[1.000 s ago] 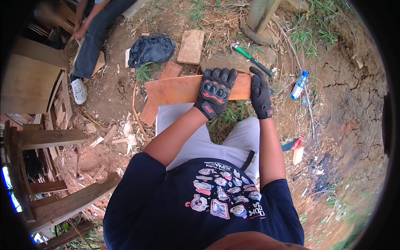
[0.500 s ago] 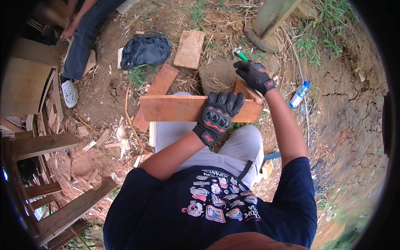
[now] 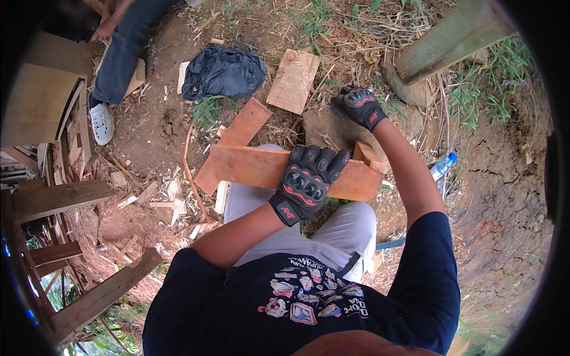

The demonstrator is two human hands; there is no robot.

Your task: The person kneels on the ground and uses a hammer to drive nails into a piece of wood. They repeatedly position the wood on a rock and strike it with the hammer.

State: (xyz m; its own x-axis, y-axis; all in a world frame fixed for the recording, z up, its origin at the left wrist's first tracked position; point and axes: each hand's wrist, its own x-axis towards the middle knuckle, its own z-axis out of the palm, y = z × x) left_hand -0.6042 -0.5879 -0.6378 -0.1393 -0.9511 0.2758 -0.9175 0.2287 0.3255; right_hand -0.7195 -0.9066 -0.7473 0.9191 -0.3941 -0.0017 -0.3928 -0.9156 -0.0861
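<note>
In a black glove with red trim, my left hand point(image 3: 306, 183) grips a reddish-brown plank point(image 3: 249, 166) held on edge across my knees. Its fingers curl over the top edge; the thumb points right. My right hand point(image 3: 358, 107), gloved alike, is beyond the plank's right end, above a flat stone point(image 3: 326, 127). Its fingers are curled in, and whatever they may hold is hidden. A short wooden piece point(image 3: 369, 155) stands against the plank's far side at the right end. Another reddish board point(image 3: 240, 139) lies slanted on the ground behind the plank's left part.
A pale board point(image 3: 294, 81) and a black plastic bag point(image 3: 224, 72) lie farther off. A thick post point(image 3: 454, 44) rises at far right, with a water bottle point(image 3: 442, 166) nearer. Another person's leg point(image 3: 124, 56) is at far left. Stacked timber point(image 3: 62, 202) and wood chips lie left.
My view has shifted, so the ground things sit farther right. My right hand has moved left over the ground and its fingers are curled; the green-handled tool beside it no longer shows.
</note>
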